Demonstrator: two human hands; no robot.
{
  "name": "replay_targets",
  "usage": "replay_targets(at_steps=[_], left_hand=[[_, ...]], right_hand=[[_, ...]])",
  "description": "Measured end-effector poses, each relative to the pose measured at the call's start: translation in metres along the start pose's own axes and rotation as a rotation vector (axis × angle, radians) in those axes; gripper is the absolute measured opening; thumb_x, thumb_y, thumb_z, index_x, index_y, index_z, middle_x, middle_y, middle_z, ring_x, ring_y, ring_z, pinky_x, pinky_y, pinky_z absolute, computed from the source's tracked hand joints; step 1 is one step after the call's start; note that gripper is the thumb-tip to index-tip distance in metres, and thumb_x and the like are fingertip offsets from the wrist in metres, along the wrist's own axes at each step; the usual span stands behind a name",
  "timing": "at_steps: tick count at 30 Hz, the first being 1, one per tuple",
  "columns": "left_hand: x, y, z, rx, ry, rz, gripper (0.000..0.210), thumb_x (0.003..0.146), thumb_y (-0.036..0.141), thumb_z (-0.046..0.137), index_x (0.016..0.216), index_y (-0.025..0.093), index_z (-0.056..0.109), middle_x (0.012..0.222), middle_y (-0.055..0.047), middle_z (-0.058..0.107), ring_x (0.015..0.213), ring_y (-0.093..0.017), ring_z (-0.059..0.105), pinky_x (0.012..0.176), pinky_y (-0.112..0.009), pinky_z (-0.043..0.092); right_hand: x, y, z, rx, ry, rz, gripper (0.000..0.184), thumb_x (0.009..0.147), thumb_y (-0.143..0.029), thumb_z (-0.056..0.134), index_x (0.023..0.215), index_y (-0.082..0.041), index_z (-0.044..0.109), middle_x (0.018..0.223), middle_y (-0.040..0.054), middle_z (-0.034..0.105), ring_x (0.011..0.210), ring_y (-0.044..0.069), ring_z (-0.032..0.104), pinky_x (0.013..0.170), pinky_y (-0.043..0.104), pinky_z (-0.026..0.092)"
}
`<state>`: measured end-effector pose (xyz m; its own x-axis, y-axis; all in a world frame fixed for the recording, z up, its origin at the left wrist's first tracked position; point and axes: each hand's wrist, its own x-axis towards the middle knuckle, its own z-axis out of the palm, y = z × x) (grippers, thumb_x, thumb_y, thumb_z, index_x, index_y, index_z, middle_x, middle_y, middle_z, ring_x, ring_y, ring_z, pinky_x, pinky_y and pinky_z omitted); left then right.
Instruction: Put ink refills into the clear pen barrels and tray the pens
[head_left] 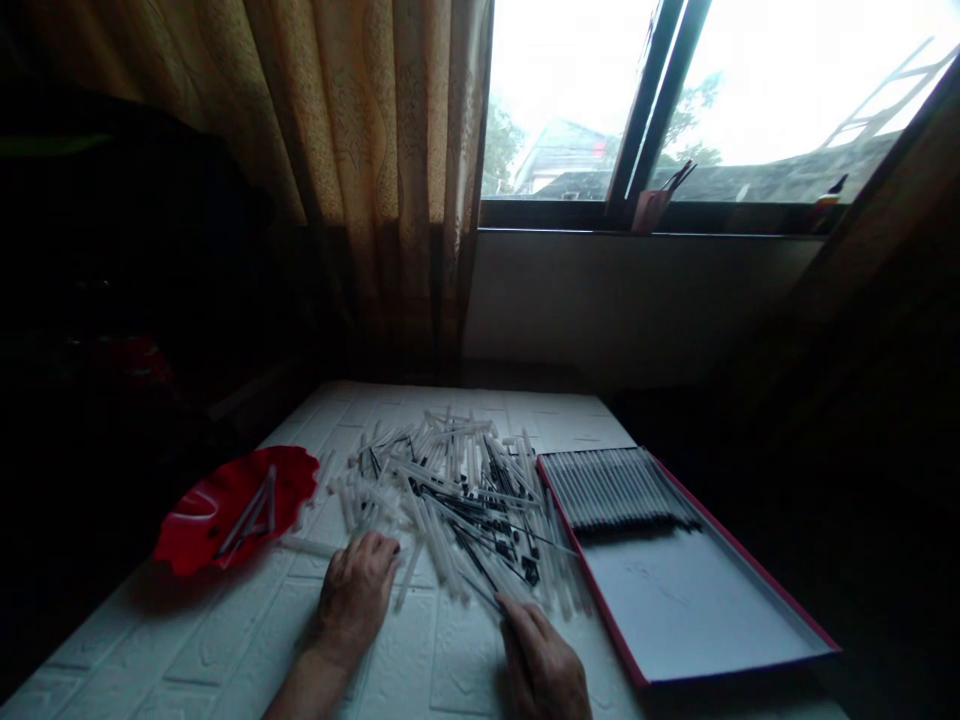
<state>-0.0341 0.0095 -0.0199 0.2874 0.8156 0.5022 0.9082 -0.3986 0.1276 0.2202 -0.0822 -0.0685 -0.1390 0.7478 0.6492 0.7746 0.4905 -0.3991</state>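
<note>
A loose heap of clear plastic pen barrels point(442, 535), mixed with black caps and thin dark refills, spreads over the middle of the white table point(247, 630). My left hand point(356, 590) is at the near left edge of the heap, its fingers curled down; whatever may be in them is hidden. Thumb and fingers of my right hand point(541, 655) close on a thin pen refill point(480, 590), which points up and left toward the heap. To the right, a shallow red-edged box lid point(697, 610) holds a row of pens point(615, 490) with their black ends toward me.
A red scalloped dish point(187, 530) with a few clear barrels in it stands at the left of the table. Behind are a patterned curtain point(360, 150) and a bright window point(562, 100). A cup point(649, 211) stands on the sill.
</note>
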Motion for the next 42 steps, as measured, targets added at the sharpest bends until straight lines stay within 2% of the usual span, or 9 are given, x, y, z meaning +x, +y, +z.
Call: replay_targets(at_steps=[4,8,11,14,19,26,32,37,42], left_hand=[[-0.010,0.009,-0.005,-0.104,0.042,0.017,0.026,0.097,0.027,0.040,0.098,0.022,0.065,0.091,-0.007,0.074,0.082,-0.022,0.071,0.072,-0.034,0.057],[-0.026,0.029,-0.012,-0.437,0.032,-0.002,0.032,0.101,0.042,0.037,0.107,0.024,0.063,0.090,-0.004,0.075,0.076,-0.016,0.074,0.066,-0.023,0.060],[-0.032,0.040,-0.014,-0.673,0.019,-0.027,0.031,0.099,0.044,0.043,0.112,0.025,0.065,0.098,-0.005,0.074,0.078,-0.016,0.074,0.070,-0.024,0.061],[-0.034,0.044,-0.014,-0.759,0.012,-0.038,0.028,0.099,0.040,0.046,0.109,0.025,0.067,0.098,-0.006,0.073,0.080,-0.016,0.073,0.072,-0.025,0.061],[-0.035,0.044,-0.013,-0.747,0.009,0.005,0.022,0.097,0.031,0.050,0.109,0.026,0.067,0.099,-0.006,0.073,0.092,-0.018,0.072,0.080,-0.027,0.060],[-0.034,0.045,-0.020,-0.672,0.005,0.080,0.022,0.098,0.025,0.047,0.111,0.026,0.065,0.097,-0.005,0.071,0.092,-0.016,0.071,0.081,-0.024,0.059],[-0.036,0.042,-0.026,-0.582,-0.102,0.205,0.023,0.098,0.022,0.042,0.114,0.027,0.059,0.098,-0.003,0.072,0.089,-0.016,0.072,0.081,-0.021,0.058],[-0.040,0.048,-0.030,-0.604,-0.203,0.309,0.020,0.099,0.022,0.042,0.112,0.027,0.057,0.089,-0.002,0.071,0.079,-0.015,0.072,0.072,-0.020,0.058],[-0.043,0.059,-0.027,-0.697,-0.300,0.419,0.018,0.099,0.024,0.042,0.107,0.026,0.058,0.080,-0.001,0.070,0.070,-0.014,0.070,0.064,-0.018,0.056]], right_hand=[[-0.002,-0.006,-0.001,0.052,0.005,0.043,0.031,0.096,-0.018,0.044,0.123,-0.018,0.059,0.087,0.0089,0.071,0.071,0.019,0.072,0.062,0.022,0.057],[0.000,-0.016,-0.001,0.105,0.041,0.092,0.027,0.097,-0.028,0.046,0.111,-0.020,0.067,0.078,0.0068,0.069,0.062,0.017,0.069,0.059,0.023,0.055],[0.002,-0.021,-0.004,0.132,0.058,0.115,0.029,0.098,-0.030,0.044,0.109,-0.020,0.069,0.076,0.0064,0.069,0.060,0.016,0.068,0.057,0.023,0.053],[0.004,-0.023,-0.006,0.129,0.057,0.121,0.029,0.098,-0.030,0.044,0.109,-0.019,0.069,0.074,0.0060,0.068,0.059,0.016,0.067,0.055,0.023,0.052],[0.003,-0.023,-0.005,0.119,0.021,0.113,0.028,0.097,-0.028,0.044,0.110,-0.020,0.068,0.075,0.0060,0.067,0.060,0.017,0.067,0.055,0.023,0.051],[0.007,-0.026,-0.012,0.114,-0.058,0.123,0.026,0.094,-0.025,0.045,0.106,-0.020,0.068,0.074,0.0047,0.066,0.061,0.016,0.067,0.057,0.022,0.050],[0.016,-0.034,-0.025,0.011,-0.134,0.057,0.025,0.094,-0.025,0.044,0.097,-0.021,0.068,0.069,0.0036,0.065,0.057,0.016,0.065,0.053,0.022,0.046],[0.010,-0.027,-0.037,-0.061,-0.225,-0.047,0.037,0.102,-0.034,0.031,0.091,-0.022,0.064,0.067,0.0017,0.066,0.050,0.014,0.063,0.047,0.022,0.042],[-0.004,-0.013,-0.050,-0.184,-0.257,-0.195,0.056,0.107,-0.035,0.013,0.072,-0.023,0.056,0.053,-0.0026,0.061,0.039,0.011,0.057,0.039,0.024,0.031]])
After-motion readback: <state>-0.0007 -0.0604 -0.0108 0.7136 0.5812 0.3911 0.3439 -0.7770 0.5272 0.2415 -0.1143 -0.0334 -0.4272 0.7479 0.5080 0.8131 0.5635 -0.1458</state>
